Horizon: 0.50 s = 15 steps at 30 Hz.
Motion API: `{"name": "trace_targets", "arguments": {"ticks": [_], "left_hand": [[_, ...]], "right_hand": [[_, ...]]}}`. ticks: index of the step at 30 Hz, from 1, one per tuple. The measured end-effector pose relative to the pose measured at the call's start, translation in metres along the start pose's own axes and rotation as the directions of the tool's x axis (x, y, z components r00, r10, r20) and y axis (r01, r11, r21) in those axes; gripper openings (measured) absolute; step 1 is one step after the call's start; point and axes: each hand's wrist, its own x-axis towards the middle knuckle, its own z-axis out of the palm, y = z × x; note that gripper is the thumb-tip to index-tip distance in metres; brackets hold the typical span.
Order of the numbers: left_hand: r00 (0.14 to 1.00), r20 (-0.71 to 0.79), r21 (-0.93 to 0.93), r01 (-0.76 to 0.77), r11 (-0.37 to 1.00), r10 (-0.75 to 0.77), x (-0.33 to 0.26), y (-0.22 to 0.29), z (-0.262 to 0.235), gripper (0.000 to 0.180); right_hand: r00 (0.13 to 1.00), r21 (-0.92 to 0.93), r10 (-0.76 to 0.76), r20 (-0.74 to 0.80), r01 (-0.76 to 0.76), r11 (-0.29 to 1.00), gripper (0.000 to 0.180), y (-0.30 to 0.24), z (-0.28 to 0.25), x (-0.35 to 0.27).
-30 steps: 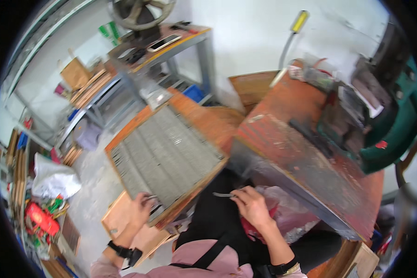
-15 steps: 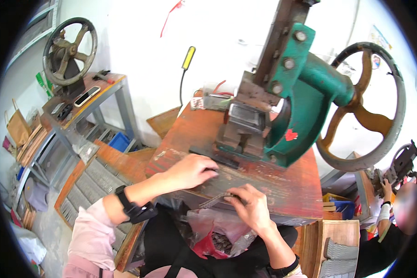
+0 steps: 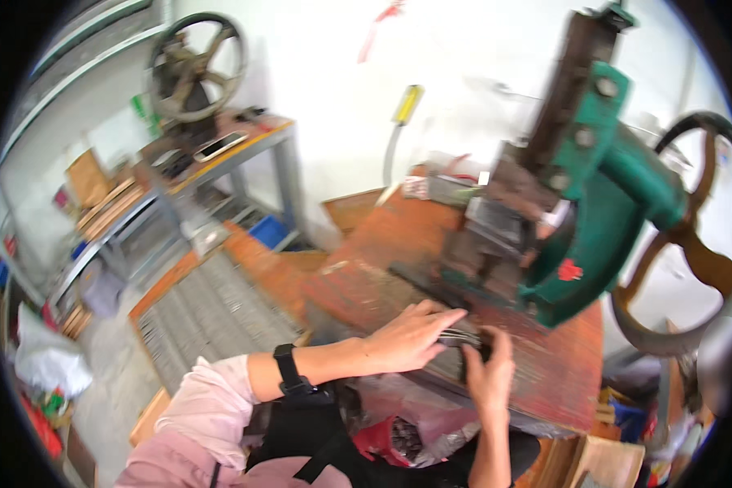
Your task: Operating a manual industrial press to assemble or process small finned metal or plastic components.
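On red bench [image 3: 366,285]: left hand [image 3: 407,337], right hand [image 3: 490,376] grip metal strips [image 3: 459,336], lengthwise left-right.

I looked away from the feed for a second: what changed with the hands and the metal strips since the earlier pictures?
The left hand left the tray of strips on the person's left and swung over to the rusty bench, where it now rests on the thin metal strips. The right hand closed in beside it on the same strips. The green press stayed put, and the right hand stayed at the bench.
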Motion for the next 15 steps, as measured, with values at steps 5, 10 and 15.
{"name": "trace_targets", "arguments": {"ticks": [5, 10, 15], "left_hand": [[0.934, -0.339, 0.246, 0.201, 0.948, -0.110, -0.111, 0.005, -0.075, 0.031], [0.574, -0.492, 0.367, 0.819, 0.442, -0.655, -0.312, 0.001, -0.143, 0.018], [0.375, -0.337, 0.417, 0.882, 0.220, -0.863, -0.437, 0.014, -0.122, 0.027]], "right_hand": [[0.997, -0.075, -0.071, -0.026, 0.069, 0.995, 0.045, 0.007, -0.007, -0.004], [0.994, -0.180, -0.104, 0.030, 0.108, 0.978, 0.045, -0.003, -0.003, -0.003], [0.998, -0.202, -0.059, 0.029, 0.064, 0.977, 0.043, -0.003, -0.002, -0.006]]}}
